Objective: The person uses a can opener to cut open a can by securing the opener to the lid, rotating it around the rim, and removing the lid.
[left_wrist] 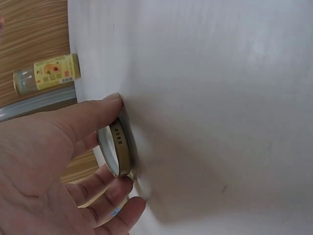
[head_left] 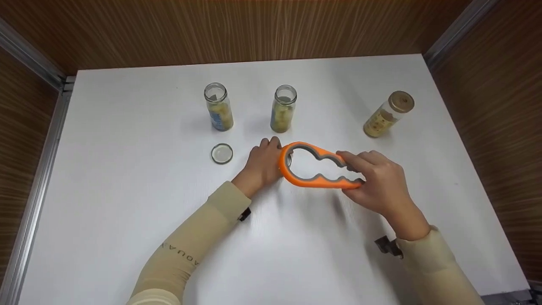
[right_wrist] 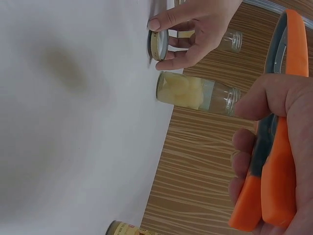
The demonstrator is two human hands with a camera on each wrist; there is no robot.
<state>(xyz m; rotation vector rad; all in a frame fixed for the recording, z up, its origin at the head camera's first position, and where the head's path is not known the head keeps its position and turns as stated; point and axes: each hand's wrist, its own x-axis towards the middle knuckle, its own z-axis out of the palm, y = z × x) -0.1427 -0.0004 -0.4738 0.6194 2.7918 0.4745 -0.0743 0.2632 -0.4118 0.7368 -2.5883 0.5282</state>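
Observation:
My left hand (head_left: pixel 264 163) pinches a gold-rimmed jar lid (left_wrist: pixel 122 147) between thumb and fingers, low at the white table, with its pale inner side towards the palm. In my right hand (head_left: pixel 377 182) is an orange and grey jar opener (head_left: pixel 313 183), gripped by its handles and raised above the table. Its round end overlaps the left hand in the head view. Just beyond the left hand stands a lidless glass jar (head_left: pixel 282 112) of pale yellow chunks. Another lidless jar (head_left: pixel 220 112) is to its left. A second lid (head_left: pixel 222 153) lies flat, inner side up.
At the right stands a jar (head_left: pixel 387 116) with its gold lid on and a yellow label. Wood-grain panels (head_left: pixel 237 29) enclose the white table (head_left: pixel 127 169) at the back and both sides.

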